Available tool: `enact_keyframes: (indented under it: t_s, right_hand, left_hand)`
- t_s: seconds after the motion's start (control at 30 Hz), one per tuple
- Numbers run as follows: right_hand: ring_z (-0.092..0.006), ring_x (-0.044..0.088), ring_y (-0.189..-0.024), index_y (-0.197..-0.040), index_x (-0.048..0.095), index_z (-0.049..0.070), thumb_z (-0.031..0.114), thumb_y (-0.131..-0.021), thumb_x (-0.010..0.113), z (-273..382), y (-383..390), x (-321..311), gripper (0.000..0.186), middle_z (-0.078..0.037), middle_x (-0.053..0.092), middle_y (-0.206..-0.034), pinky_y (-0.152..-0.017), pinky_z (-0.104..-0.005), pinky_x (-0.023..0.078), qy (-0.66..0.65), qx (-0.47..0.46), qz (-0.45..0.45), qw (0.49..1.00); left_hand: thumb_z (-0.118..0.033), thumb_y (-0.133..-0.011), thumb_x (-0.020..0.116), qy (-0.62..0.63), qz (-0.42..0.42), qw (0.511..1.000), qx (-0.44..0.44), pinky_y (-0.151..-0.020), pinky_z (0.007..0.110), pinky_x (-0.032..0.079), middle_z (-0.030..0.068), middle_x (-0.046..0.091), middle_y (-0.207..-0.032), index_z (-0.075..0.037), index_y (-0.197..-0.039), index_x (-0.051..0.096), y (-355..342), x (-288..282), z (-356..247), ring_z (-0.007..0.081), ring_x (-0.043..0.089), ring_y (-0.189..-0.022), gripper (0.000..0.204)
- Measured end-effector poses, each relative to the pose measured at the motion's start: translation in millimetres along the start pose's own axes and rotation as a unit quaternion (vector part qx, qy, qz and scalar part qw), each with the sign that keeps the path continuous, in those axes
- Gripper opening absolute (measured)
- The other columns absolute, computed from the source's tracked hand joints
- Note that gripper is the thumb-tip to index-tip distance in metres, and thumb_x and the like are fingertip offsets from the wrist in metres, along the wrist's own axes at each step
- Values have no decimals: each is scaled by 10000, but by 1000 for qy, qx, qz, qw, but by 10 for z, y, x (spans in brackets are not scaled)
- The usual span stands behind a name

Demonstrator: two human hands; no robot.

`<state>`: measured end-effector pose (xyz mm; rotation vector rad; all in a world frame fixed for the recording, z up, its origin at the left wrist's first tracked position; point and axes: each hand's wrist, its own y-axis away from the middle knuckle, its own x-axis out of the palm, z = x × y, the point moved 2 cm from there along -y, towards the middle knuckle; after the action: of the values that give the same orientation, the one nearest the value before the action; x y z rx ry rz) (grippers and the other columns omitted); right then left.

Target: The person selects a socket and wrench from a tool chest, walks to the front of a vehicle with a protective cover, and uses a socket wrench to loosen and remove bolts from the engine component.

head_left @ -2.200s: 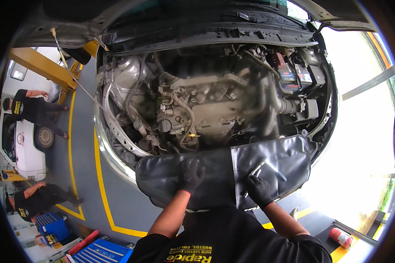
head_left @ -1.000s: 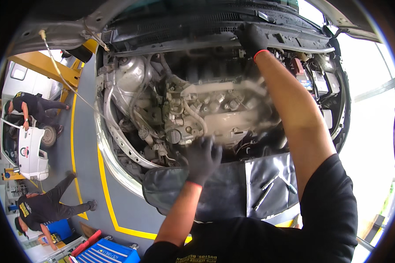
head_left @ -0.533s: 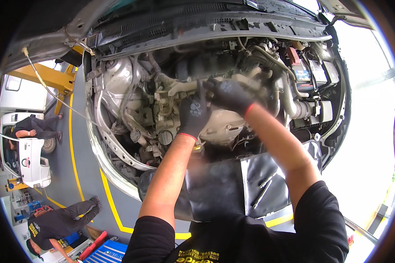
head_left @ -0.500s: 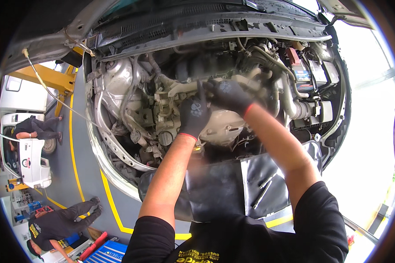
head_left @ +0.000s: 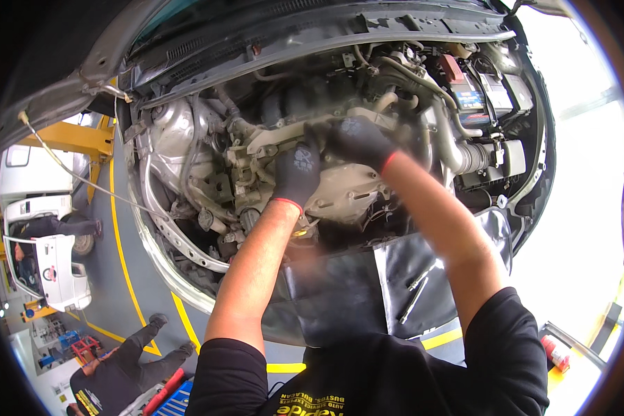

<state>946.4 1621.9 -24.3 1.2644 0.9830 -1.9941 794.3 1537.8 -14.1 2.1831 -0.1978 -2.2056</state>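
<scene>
Both my hands, in dark gloves with red cuffs, work close together over the middle of a car's dusty engine (head_left: pixel 256 149). My left hand (head_left: pixel 298 172) is above the left end of a tan metal heat shield (head_left: pixel 347 193), its fingers closed and pointing away from me. My right hand (head_left: pixel 362 144) reaches in from the right, fingers curled down beside the left fingertips. Whatever the fingers grip is hidden by the dark gloves and blur. Just beyond them runs a pale pipe-like part (head_left: pixel 274 136). A yellow dipstick handle (head_left: pixel 299 234) shows near my left wrist.
A black fender cover (head_left: pixel 340 298) drapes the car's front, with slim metal tools (head_left: pixel 414 299) on it. The battery (head_left: pixel 468 97) and ribbed intake hose (head_left: pixel 475 157) sit right. A prop rod (head_left: pixel 69 158) crosses at left. Beyond are a person (head_left: pixel 128 364) and a white vehicle (head_left: pixel 48 267).
My view has shifted slightly, and the hands remain together over the same part of the engine. My left fingers are lower and more bent. The person at lower left has moved.
</scene>
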Motion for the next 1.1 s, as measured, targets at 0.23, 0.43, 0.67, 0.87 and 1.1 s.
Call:
enact_keyframes:
  t_s: [0.23,0.43,0.67,0.87,1.1]
  right_hand:
    - [-334,712,-800,-1238,629,136,180,-866,673,247,405,-334,378,-98,717,-960,-638,-449,551,-58,131,-184,972]
    - [-351,707,-821,-1140,662,91,236,-882,727,697,884,-231,303,-120,715,-987,-681,-465,560,-203,254,-214,921]
    - [-360,703,-852,-1126,671,89,221,-895,709,1275,1244,23,269,-147,709,-982,-720,-461,563,-284,297,-176,894]
    - [-384,696,-826,-1131,658,91,199,-896,703,1445,1641,-61,262,-155,699,-957,-692,-478,560,-286,307,-129,899]
    - [-388,695,-828,-1148,645,78,184,-894,710,1478,1897,-140,284,-160,695,-982,-686,-483,558,-285,317,-114,897]
  left_hand:
    - [-164,-848,672,70,-7,998,-6,-738,470,583,205,719,-921,61,-1528,310,-73,-21,28,383,728,-843,802]
    - [-140,-873,637,27,11,1000,-12,-766,484,582,206,733,-912,25,-1411,425,-86,-51,-41,390,733,-873,601]
    - [-115,-906,580,-130,27,981,139,-753,470,576,141,746,-894,-38,-1352,533,-101,-182,-4,341,737,-850,455]
    - [-237,-723,772,-54,80,985,145,-798,471,566,179,723,-918,-30,-1256,516,-274,-200,125,372,718,-914,626]
    - [-227,-672,741,39,78,993,82,-799,522,549,227,705,-915,-36,-1176,516,-226,-119,161,428,694,-924,584]
